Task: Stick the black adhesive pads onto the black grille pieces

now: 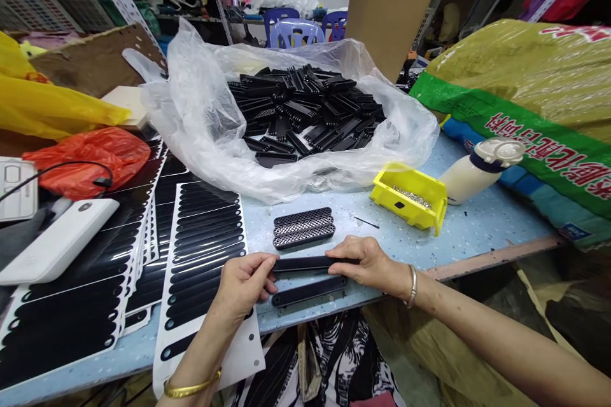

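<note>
Between my two hands is a long flat black strip-shaped piece (303, 264) with rounded ends, level just above the table. My left hand (251, 280) pinches its left end between thumb and fingers. At the other end, my right hand (367, 262) grips it with the fingertips. A similar black piece (309, 292) lies on the table just below, near the front edge. Behind the held piece sit several black pieces with a mesh pattern (304, 227), side by side. Left of my left hand lies a white sheet of black adhesive strips (205, 235).
A clear plastic bag (210, 133) heaped with black pieces (305, 108) spreads across the back. At right stand a yellow bin (408, 197) of small metal parts and a cream bottle (470, 175). More strip sheets (81, 267) and a white power bank (60, 238) lie left.
</note>
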Demonstrator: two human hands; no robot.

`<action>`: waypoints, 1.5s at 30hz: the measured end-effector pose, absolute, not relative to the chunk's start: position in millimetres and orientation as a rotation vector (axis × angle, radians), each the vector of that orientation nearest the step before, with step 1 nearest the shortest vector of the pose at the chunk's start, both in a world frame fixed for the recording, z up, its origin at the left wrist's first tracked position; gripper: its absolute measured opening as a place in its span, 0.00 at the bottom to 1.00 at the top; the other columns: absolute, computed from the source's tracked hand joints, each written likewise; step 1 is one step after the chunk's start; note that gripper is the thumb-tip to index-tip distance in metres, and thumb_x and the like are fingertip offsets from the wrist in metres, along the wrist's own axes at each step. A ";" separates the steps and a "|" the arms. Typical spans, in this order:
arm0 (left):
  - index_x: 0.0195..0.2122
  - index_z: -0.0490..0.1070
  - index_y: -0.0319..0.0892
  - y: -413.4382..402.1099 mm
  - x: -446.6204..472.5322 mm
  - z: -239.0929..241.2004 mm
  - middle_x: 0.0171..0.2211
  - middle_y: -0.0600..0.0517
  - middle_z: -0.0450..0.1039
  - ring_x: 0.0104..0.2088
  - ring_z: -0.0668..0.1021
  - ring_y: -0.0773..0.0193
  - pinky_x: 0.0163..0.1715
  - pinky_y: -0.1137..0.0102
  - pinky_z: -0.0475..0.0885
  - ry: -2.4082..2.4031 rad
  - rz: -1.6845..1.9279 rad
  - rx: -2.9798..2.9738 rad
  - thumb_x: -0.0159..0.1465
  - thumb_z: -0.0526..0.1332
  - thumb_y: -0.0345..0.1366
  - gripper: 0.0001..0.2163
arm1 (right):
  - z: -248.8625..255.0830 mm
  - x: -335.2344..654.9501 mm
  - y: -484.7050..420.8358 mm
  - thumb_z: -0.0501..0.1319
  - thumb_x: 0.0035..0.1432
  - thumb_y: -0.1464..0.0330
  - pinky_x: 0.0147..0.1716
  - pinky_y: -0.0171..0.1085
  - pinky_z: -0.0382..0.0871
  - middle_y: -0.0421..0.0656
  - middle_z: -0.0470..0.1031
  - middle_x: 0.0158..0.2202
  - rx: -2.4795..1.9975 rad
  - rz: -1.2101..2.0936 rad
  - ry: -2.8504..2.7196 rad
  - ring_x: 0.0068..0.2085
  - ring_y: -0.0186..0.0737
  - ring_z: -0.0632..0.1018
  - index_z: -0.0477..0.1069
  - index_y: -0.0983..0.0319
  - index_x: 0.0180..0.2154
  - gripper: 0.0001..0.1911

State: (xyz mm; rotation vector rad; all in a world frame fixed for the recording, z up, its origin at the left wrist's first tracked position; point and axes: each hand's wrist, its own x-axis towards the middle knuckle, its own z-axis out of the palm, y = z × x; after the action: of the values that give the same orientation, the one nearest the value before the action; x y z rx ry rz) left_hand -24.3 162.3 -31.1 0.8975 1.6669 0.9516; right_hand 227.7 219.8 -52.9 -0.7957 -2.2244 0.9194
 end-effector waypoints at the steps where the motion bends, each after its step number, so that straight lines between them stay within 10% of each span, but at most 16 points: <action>1: 0.27 0.77 0.36 162.4 -23.8 -30.8 0.15 0.52 0.72 0.14 0.75 0.64 0.11 0.75 0.66 1.669 0.954 0.897 0.46 0.65 0.48 0.18 | -53.1 227.2 219.1 0.65 0.58 0.60 0.39 0.39 0.75 0.46 0.82 0.36 -0.823 0.937 -2.206 0.37 0.41 0.79 0.78 0.60 0.44 0.15; 14: 0.31 0.78 0.37 157.2 -25.7 -38.9 0.16 0.53 0.71 0.16 0.76 0.64 0.13 0.75 0.69 1.730 0.919 1.006 0.53 0.62 0.48 0.17 | -51.7 234.8 214.1 0.69 0.49 0.60 0.24 0.35 0.74 0.44 0.78 0.25 -1.311 1.152 -1.800 0.25 0.38 0.78 0.78 0.66 0.38 0.17; 27: 0.30 0.78 0.38 158.7 -25.6 -41.0 0.14 0.55 0.70 0.12 0.73 0.67 0.10 0.77 0.65 1.717 0.929 1.026 0.54 0.62 0.45 0.14 | -42.0 210.5 221.0 0.72 0.39 0.48 0.22 0.32 0.63 0.39 0.70 0.24 -1.203 0.670 -2.187 0.22 0.32 0.69 0.75 0.64 0.33 0.28; 45: 0.31 0.78 0.39 156.5 -27.5 -43.5 0.15 0.54 0.71 0.15 0.75 0.65 0.14 0.75 0.70 1.700 0.946 1.123 0.55 0.62 0.46 0.14 | -53.6 197.8 233.3 0.62 0.58 0.57 0.22 0.31 0.58 0.36 0.65 0.19 -1.082 0.750 -2.156 0.21 0.29 0.65 0.65 0.62 0.17 0.23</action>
State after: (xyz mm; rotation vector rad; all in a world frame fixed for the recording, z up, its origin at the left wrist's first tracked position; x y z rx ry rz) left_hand -27.5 156.5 -43.5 1.1226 1.6999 0.9456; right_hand 197.8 233.3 -53.6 -1.0817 -2.1562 0.7500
